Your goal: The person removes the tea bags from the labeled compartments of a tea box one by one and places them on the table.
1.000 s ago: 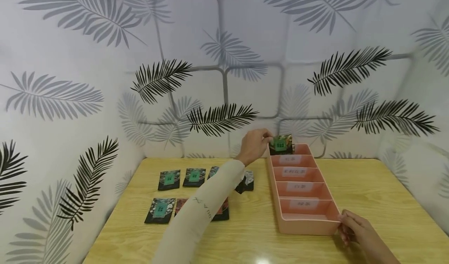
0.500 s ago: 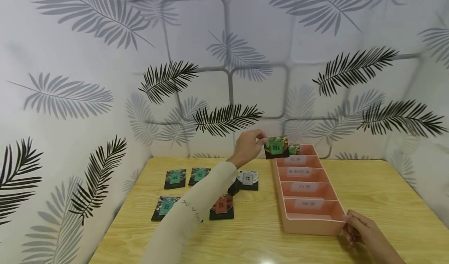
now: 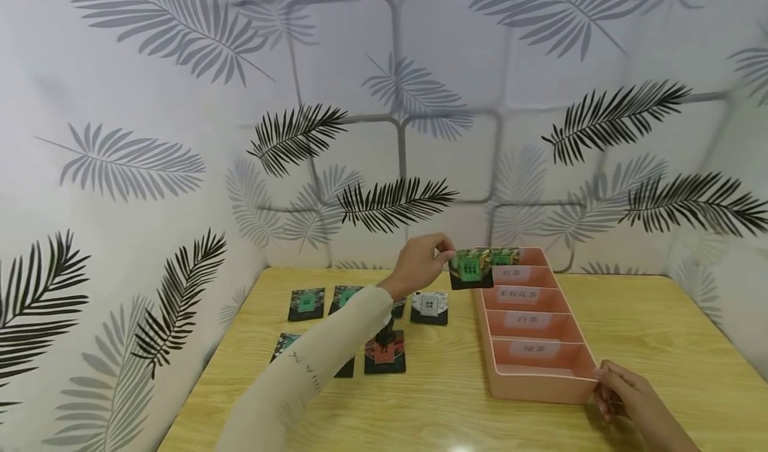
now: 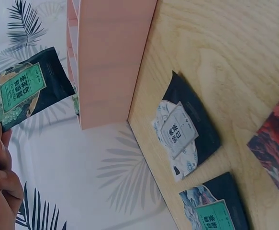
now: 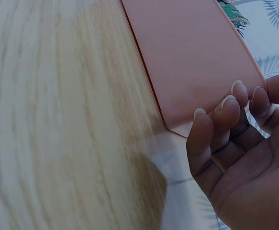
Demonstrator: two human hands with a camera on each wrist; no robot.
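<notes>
My left hand (image 3: 418,265) pinches a green and black tea sachet (image 3: 471,270) by its upper edge corner. In the left wrist view the same tea sachet (image 4: 29,88) hangs clear of the table, beside the pink box's side. The long pink divided box (image 3: 540,391) has labelled compartments in a row. Inside its rearmost compartment stands another green tea sachet (image 3: 507,257), partly hidden by the held one. My right hand (image 3: 630,395) grips the near right corner of the box; in the right wrist view the thumb and forefinger pinch its rim, the other fingers curled beside the wall.
Several tea sachets lie in two rows left of the box, among them a white one (image 3: 429,305), a red one (image 3: 385,353) and a green one (image 3: 307,303). My left sleeve (image 3: 312,372) covers some of them. A leaf-patterned backdrop (image 3: 420,145) rises behind the table.
The left hand has drawn the green tea sachet left and lower, away from the rearmost compartment, revealing more of the one standing there. The right hand keeps its hold. The head view has shifted slightly left.
</notes>
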